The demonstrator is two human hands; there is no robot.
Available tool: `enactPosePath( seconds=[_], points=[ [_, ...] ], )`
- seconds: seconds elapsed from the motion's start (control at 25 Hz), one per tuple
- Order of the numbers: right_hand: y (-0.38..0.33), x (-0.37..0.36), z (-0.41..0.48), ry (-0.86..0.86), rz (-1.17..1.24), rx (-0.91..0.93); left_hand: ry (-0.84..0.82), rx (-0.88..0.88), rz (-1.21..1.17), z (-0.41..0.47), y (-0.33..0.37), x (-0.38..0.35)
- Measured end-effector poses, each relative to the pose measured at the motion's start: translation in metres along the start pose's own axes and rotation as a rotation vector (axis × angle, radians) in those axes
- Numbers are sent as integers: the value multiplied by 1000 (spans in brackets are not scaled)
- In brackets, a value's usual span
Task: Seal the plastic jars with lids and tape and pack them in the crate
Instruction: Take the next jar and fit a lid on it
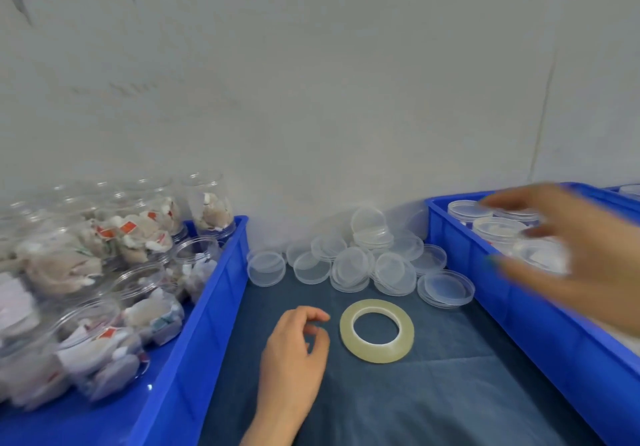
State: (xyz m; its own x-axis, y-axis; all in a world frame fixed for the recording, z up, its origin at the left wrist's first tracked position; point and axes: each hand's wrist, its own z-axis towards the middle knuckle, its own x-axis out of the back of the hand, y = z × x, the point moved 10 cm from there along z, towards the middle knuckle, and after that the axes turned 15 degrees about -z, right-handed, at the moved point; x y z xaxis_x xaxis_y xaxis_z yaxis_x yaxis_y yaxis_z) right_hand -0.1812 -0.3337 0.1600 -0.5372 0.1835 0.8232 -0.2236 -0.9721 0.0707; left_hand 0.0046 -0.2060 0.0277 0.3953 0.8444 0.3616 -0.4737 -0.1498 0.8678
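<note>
dark blue cloth (433, 393) underneath. just left of tape roll (376, 331), left hand (294, 352) loosely curled, empty. right of tape roll, right hand (571, 255), fingers spread, holding nothing, above lidded jars (495, 229) in blue crate (519, 314). behind it, loose lids (349, 265); far left, unlidded jars (114, 272).

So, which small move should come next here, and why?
Probably the left hand should reach into the left crate for an open jar: it holds nothing, while the lids and tape roll already lie ready beside it.
</note>
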Motion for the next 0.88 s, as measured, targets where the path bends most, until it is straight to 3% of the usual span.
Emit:
enactPosePath(
  seconds=[0.04,0.12,0.2,0.28,0.4,0.6,0.72,0.88],
  points=[
    [-21,-12,1,-159,-28,33,18,-79,89,-11,22,7],
    [-94,-28,8,-284,-110,400,41,-322,295,-37,68,25],
    [-169,-57,8,-220,-251,686,27,-537,512,-58,99,54],
    [-220,-52,26,-82,-247,737,76,-586,808,-72,102,99],
    [-290,-48,46,-6,83,727,260,-397,960,-80,82,191],
    [-372,-83,77,-273,542,610,422,-23,1028,-84,18,300],
    [-415,-105,93,-374,488,621,528,192,1018,-89,-14,341],
    [-416,-144,133,-358,120,518,459,513,1142,-83,-50,368]
  ],
)
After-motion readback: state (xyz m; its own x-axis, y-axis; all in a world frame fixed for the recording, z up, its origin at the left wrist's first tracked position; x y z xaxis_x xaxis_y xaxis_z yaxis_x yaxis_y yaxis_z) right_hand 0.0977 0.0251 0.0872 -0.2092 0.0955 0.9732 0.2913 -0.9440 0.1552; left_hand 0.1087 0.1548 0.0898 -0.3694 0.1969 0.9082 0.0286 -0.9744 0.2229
